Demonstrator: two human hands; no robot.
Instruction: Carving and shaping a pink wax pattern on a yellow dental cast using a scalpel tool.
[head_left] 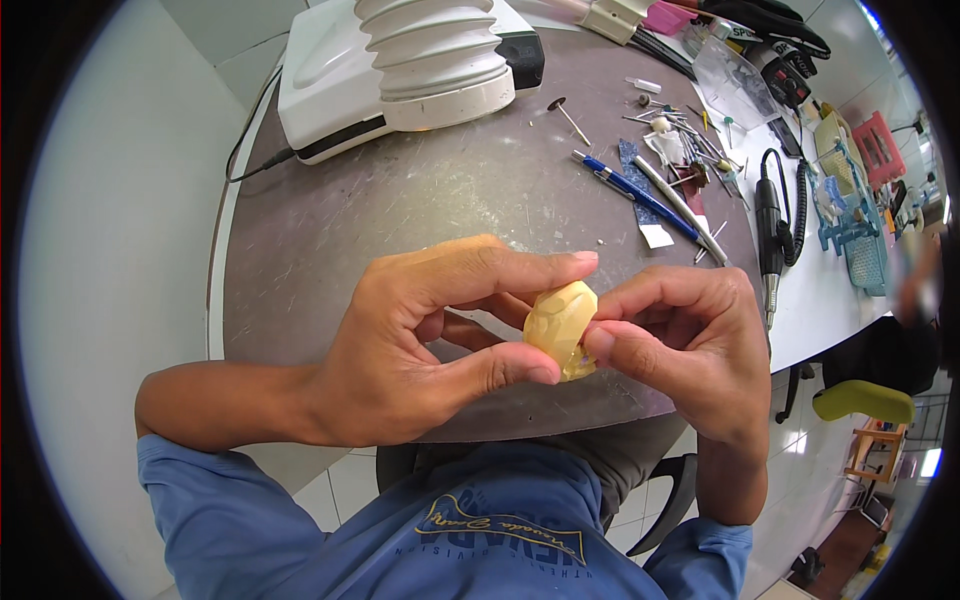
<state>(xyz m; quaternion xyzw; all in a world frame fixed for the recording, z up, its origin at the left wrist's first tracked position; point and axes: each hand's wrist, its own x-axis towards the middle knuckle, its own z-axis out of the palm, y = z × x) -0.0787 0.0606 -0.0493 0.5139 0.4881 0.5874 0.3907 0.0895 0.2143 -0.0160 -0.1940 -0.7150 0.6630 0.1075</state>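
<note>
A pale yellow dental plaster model [558, 318] is held up over the front part of the grey-brown work mat. My left hand [430, 330] grips it from the left, with the thumb at its lower side and the index finger along its top. From the right, my right hand [680, 345] pinches at the model's right edge with thumb and index finger. Whether a small piece sits between those right fingertips is hidden. The model's right side is partly covered by the fingers.
A white machine with a ribbed hose [435, 50] stands at the back left. To the right lie a blue mechanical pencil [640, 198], a white stick [670, 192], several rotary burs [700, 150] and a black handpiece [769, 230]. A blue basket [865, 255] is at the far right.
</note>
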